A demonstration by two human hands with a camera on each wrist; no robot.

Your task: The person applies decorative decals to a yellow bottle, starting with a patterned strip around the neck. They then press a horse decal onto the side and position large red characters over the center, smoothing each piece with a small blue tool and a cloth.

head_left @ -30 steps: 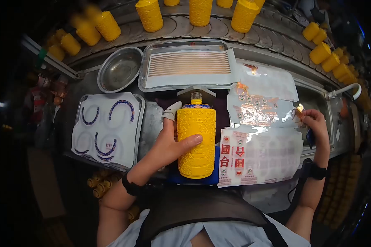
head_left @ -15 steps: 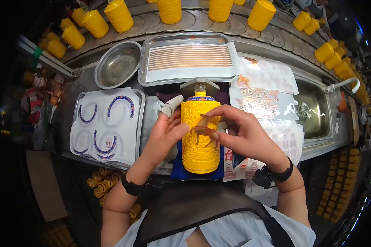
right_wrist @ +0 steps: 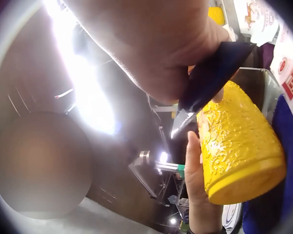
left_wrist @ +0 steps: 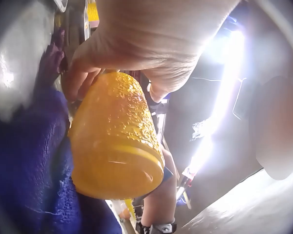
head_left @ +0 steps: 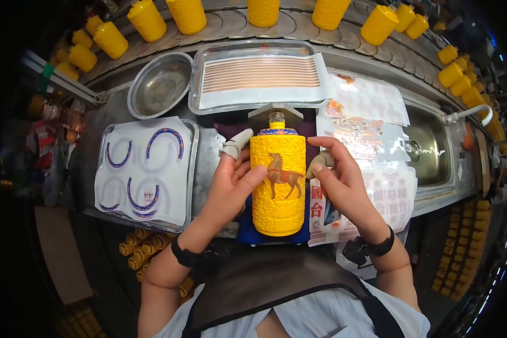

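Observation:
A yellow embossed bottle (head_left: 279,217) with a clear neck and blue patterned collar lies before me on a blue cloth (left_wrist: 29,161), neck away from me. A brown deer decal (head_left: 285,183) with a red saddle lies flat on its front. My left hand (head_left: 225,180) holds the bottle's left side, thumb toward the front and fingers behind; one finger is wrapped in pale cloth. My right hand (head_left: 343,186) is at the bottle's right edge, fingertips close to it. A dark blue flat pointed piece (right_wrist: 217,73) is held in that hand, against the palm.
Decal sheets (head_left: 366,197) lie at right beside a sink (head_left: 431,149). A tray of striped strips (head_left: 259,101) and a metal bowl (head_left: 160,84) stand behind; a tray with curved blue decals (head_left: 194,169) is at left. Yellow bottles (head_left: 263,12) stand on a conveyor (head_left: 236,36).
My right hand came from the decal sheets at right to the bottle with the deer decal, laid it on the front and let go. The conveyor's bottles have shifted.

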